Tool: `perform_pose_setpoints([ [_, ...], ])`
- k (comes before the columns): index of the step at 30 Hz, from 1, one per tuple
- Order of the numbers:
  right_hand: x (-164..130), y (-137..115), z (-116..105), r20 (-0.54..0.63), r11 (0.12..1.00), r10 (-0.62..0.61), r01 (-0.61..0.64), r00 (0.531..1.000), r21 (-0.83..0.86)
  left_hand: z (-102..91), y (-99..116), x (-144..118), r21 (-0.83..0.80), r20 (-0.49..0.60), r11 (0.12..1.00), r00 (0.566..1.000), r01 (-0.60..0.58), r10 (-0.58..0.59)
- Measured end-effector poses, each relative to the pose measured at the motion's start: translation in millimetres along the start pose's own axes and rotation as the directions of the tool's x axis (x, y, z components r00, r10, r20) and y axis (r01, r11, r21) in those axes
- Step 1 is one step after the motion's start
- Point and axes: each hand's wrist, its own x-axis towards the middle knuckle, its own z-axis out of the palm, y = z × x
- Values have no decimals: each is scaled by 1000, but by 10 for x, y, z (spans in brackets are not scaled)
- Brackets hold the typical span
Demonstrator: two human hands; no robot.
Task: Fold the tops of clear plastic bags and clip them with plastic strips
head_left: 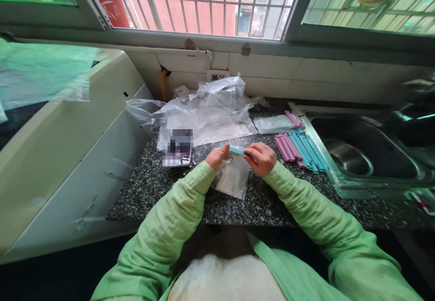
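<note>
Both my hands hold a blue sealing clip across the top of a small clear plastic bag with white contents. My left hand pinches the clip's left end. My right hand grips its right end. The bag hangs down onto the speckled dark countertop between my green sleeves.
Several pink and blue clips lie in a row to the right, beside a steel sink. A flat small bag with a pink clip lies behind them. Crumpled clear plastic bags sit at the back. A white appliance stands left.
</note>
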Motion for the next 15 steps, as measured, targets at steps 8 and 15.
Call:
perform_pose_setpoints([
  [8, -16, -47, 2, 27, 999, 23, -24, 999, 28, 75, 0, -21, -73, -90, 995, 993, 74, -80],
  [15, -6, -67, -14, 22, 1000, 14, -15, 1000, 23, 79, -75, 2, -97, -115, 993, 990, 72, -83],
])
